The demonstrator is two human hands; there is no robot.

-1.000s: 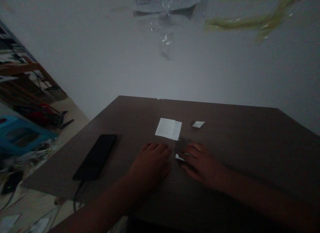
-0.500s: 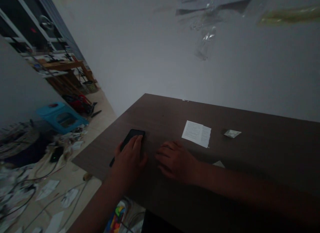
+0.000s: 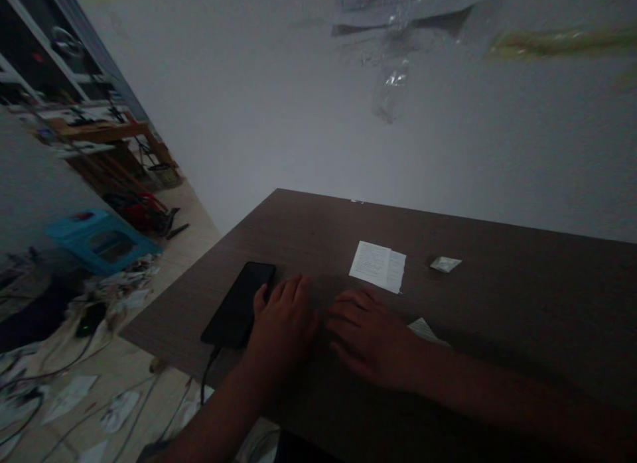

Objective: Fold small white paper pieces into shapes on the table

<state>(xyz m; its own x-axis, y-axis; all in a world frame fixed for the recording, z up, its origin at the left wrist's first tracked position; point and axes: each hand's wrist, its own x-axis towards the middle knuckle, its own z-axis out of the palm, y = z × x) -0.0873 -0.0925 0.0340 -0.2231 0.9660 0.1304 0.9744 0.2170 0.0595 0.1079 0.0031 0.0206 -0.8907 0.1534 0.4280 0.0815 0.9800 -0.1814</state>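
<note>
A black phone [image 3: 236, 307] lies flat on the brown table [image 3: 318, 224], with a dark cable running from its lower end. Just right of it rests my left hand [image 3: 286, 320], palm down, its fingers stretched forward and little bent. Its thumb-side edge is close to the phone; in the dim light I cannot tell whether they touch. My right hand [image 3: 375, 337] lies low over the tabletop, fingers loosely apart and pointing left, with nothing seen in it. Beyond it is a white printed paper [image 3: 378, 266]. Another paper piece [image 3: 425, 330] is partly covered by my right forearm.
A small folded paper [image 3: 446, 264] sits farther right on the table. Past the left edge, a blue plastic stool [image 3: 102, 241] stands on a floor strewn with papers and cables. A white wall [image 3: 279, 111] rises behind the table.
My left hand has come off the phone and shifted right, leaving the phone and its cable in sight. My right hand has stayed nearly in place. The whole view has shifted slightly.
</note>
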